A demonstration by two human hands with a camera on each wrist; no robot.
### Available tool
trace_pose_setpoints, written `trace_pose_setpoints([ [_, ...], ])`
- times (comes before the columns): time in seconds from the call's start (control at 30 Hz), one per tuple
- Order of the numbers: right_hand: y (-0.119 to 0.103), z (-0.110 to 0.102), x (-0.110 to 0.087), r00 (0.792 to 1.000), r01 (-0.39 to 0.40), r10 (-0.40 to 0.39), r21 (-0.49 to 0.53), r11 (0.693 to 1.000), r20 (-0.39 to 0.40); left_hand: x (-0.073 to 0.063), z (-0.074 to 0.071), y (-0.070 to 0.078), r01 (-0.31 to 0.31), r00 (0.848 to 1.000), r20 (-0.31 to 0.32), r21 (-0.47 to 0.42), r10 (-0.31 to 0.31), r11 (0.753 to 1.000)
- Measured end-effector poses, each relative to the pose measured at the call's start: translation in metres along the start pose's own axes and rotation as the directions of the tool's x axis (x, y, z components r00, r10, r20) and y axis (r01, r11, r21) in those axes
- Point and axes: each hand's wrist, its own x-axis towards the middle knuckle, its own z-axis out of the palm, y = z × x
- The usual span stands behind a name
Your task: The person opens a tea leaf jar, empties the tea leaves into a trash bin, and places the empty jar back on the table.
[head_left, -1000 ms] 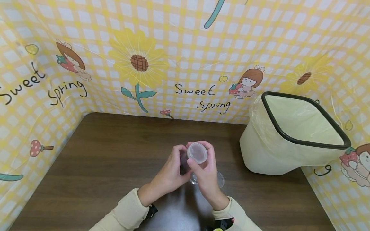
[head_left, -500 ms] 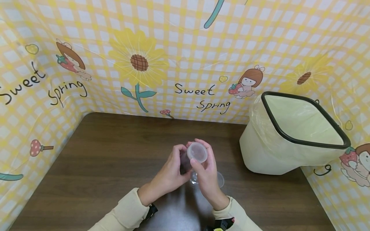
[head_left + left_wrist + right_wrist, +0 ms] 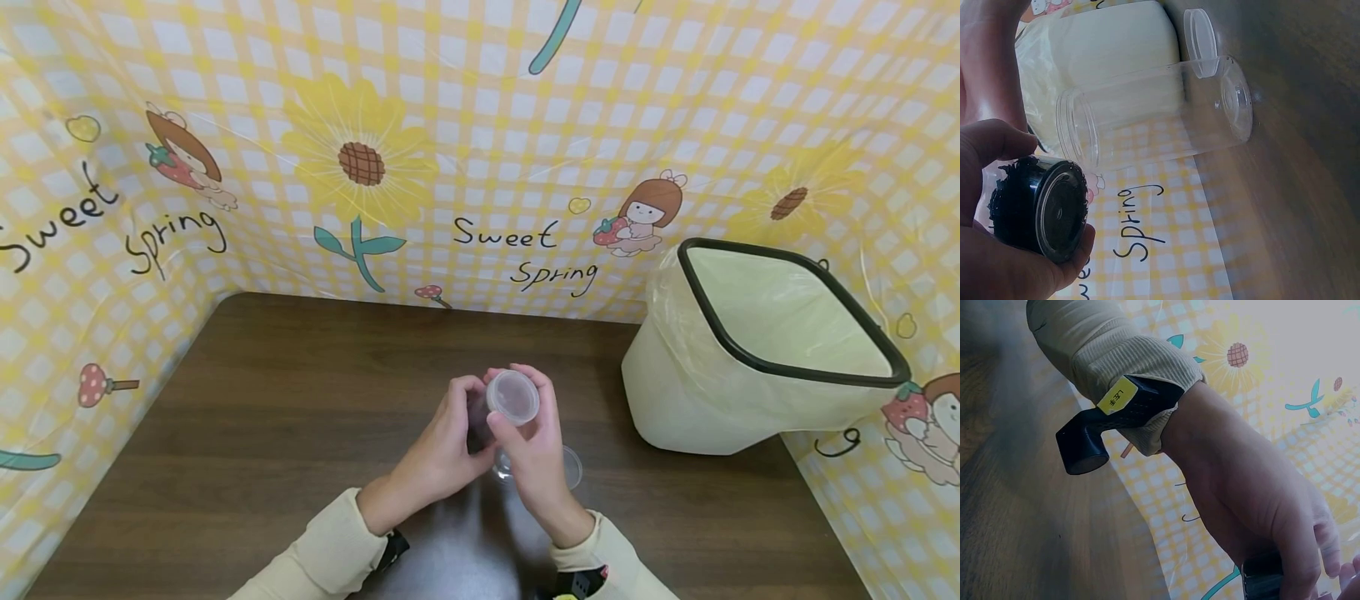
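A small clear jar of black contents [image 3: 1060, 209] is gripped by my left hand [image 3: 447, 446], its base tilted toward the left wrist camera. On its translucent lid [image 3: 513, 397], my right hand [image 3: 534, 462] holds the rim with thumb and fingers. In the right wrist view the left hand [image 3: 1254, 481] covers most of the dark jar [image 3: 1263, 575]. A taller clear jar [image 3: 1154, 115] stands upright on the table, without a lid and mostly hidden by the hands in the head view. Beside it lies a clear round lid [image 3: 573, 467].
A white bin [image 3: 697, 392] with a black rim and a thin liner stands at the right on the brown wooden table [image 3: 315, 375]. Yellow checked sheeting [image 3: 480, 150] with flower prints closes off the back and sides.
My right thumb and fingers shift slightly on the lid's rim, to the right and then back. The left hand, the jar and everything on the table stay in place.
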Motion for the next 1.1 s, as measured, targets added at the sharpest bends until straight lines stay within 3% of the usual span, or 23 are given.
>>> trace_pose_setpoints([
  [0.23,-0.0017,-0.0010,-0.0010,1.000,0.013,-0.012,-0.041,0.999,0.025,0.0001,-0.0006,0.0008,0.003,1.000,0.001,-0.013,-0.003,1.000],
  [0.57,-0.0011,0.0006,-0.0019,1.000,0.010,-0.011,0.041,0.999,0.024,-0.0009,-0.0006,0.0001,-0.019,1.000,-0.007,0.012,0.019,1.000],
  [1.1,-0.0026,-0.0015,-0.0040,0.999,-0.013,0.015,-0.039,0.999,0.038,-0.0035,-0.0017,0.0011,-0.012,1.000,0.004,-0.006,0.012,1.000],
])
